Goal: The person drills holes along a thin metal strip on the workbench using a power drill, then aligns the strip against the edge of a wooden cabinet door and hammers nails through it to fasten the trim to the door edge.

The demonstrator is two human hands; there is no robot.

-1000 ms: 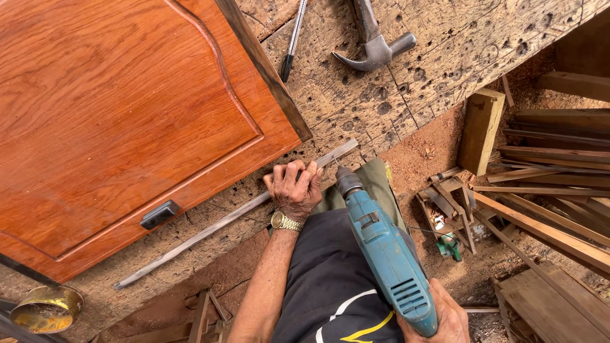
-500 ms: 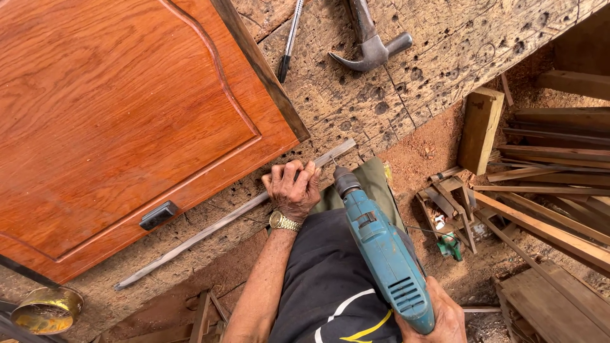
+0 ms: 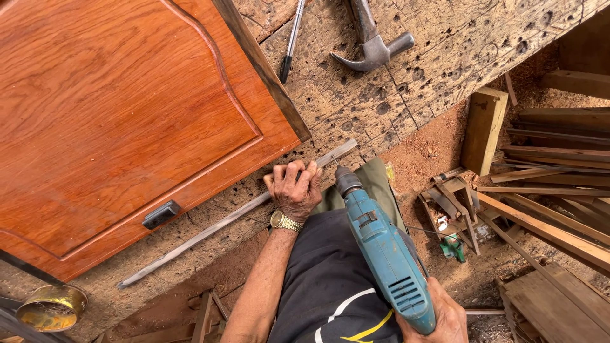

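Little has shifted since a second ago: the drill's nose has crept slightly closer to the strip, and both hands keep their places.

Head view: the left hand [image 3: 295, 190] is closed down over a thin metal strip [image 3: 222, 222], pinning it flat along the pitted counter [image 3: 413, 82] edge — likely so it cannot skate under the bit. The right hand [image 3: 438, 317] grips the teal electric drill [image 3: 381, 248], its bit tip just beside the left fingers. A panelled wooden door [image 3: 127, 114] lies above the strip; a claw hammer [image 3: 372, 44] and pen [image 3: 291, 41] rest farther off.
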